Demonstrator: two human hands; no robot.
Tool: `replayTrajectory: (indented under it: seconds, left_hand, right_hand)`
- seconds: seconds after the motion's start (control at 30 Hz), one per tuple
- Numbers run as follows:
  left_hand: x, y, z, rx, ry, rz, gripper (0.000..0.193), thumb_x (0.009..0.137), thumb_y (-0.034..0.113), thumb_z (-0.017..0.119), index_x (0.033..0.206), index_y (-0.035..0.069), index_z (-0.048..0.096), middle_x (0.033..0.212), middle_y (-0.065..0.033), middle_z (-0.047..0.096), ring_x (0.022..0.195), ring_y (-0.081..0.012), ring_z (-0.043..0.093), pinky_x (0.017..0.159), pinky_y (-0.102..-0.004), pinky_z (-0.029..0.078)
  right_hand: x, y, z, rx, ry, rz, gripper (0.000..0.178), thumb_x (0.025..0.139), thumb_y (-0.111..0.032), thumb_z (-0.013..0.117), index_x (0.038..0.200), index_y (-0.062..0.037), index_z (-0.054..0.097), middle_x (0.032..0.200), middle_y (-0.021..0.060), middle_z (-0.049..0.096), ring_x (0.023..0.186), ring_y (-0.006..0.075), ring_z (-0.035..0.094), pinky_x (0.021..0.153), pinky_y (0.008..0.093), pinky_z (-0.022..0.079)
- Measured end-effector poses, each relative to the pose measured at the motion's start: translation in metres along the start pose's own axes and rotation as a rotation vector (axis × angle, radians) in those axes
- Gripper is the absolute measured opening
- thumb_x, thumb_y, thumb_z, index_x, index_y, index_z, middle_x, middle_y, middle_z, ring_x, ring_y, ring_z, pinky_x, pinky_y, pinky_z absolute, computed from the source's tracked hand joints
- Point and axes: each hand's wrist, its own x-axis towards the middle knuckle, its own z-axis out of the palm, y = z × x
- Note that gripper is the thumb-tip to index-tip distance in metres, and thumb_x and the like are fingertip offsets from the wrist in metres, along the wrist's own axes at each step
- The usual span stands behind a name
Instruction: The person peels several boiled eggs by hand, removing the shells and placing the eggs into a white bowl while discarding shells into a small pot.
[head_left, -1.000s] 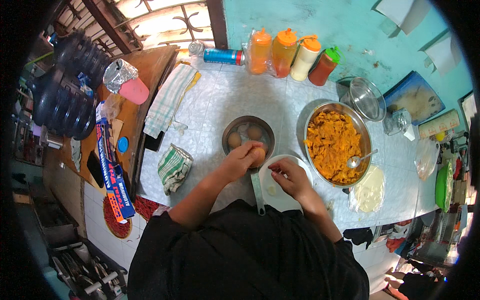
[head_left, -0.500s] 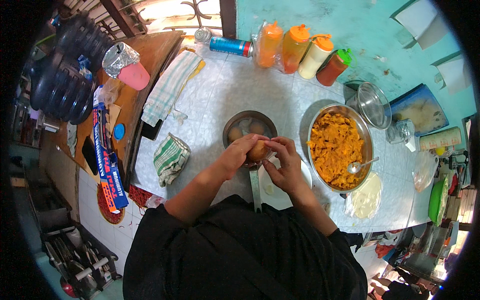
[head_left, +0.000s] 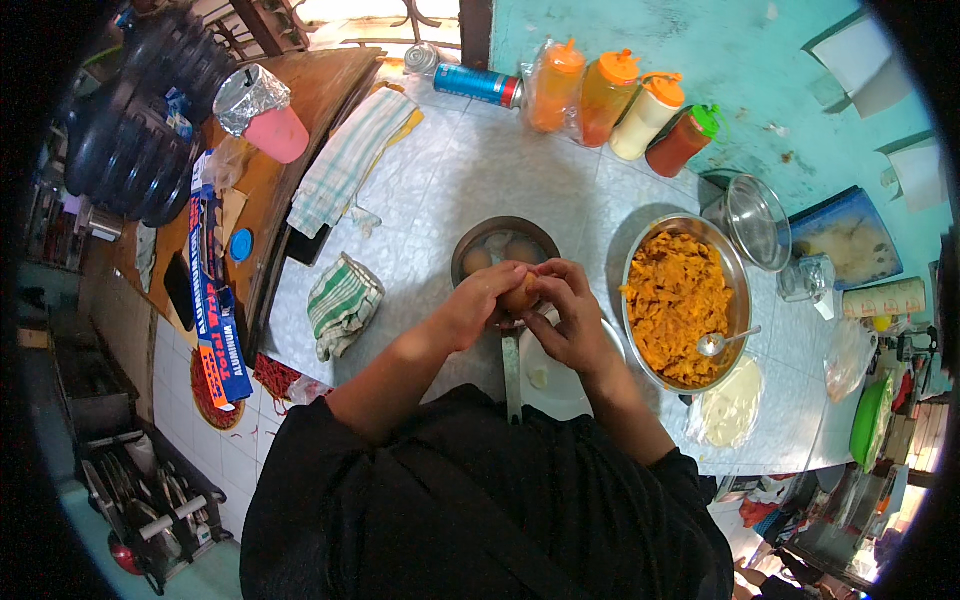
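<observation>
A brown egg (head_left: 517,295) is held over the near edge of a saucepan. My left hand (head_left: 474,305) closes round it from the left. The fingertips of my right hand (head_left: 566,320) pinch at its right side, so the egg is partly hidden. Inside the saucepan (head_left: 463,232) more brown eggs (head_left: 477,260) lie in water, and its long handle (head_left: 511,372) points toward me. A white plate (head_left: 572,398) stands below my right hand, with a small pale piece (head_left: 538,379) on it, perhaps eggshell.
Right of my hands stands a steel bowl (head_left: 742,330) of orange mash with a spoon (head_left: 712,344). A striped cloth (head_left: 345,303) lies to the left. Sauce bottles (head_left: 610,95) line the wall, and a foil box (head_left: 217,300) rests on the wooden table.
The view has shifted slightly. Both hands stay at the egg, with my right fingers moved a little over its surface.
</observation>
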Motion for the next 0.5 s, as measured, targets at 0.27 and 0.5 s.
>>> replayTrajectory:
  seconds: [0.27,0.5]
  left_hand:
    - [0.018,-0.02,-0.03,0.259,-0.041,0.321,0.032,0.094,0.034,0.044,0.11,0.007,0.055,0.098,-0.0043,0.059,0.088,-0.0131,0.057,0.073,-0.027,0.046]
    - [0.014,-0.003,-0.019,0.1,0.161,0.039,0.033,0.094,0.034,0.043,0.105,0.006,0.056,0.09,-0.0028,0.058,0.075,-0.0108,0.054,0.064,-0.025,0.043]
  right_hand:
    - [0.013,0.009,0.007,-0.011,-0.101,0.007,0.037,0.068,-0.008,0.068,0.102,-0.0085,0.055,0.11,0.0176,0.051,0.101,0.0364,0.054,0.078,0.0391,0.049]
    - [0.011,0.02,0.019,-0.036,-0.114,-0.02,0.03,0.072,-0.007,0.065,0.1,-0.0069,0.055,0.108,0.0175,0.051,0.1,0.0364,0.054,0.078,0.0389,0.049]
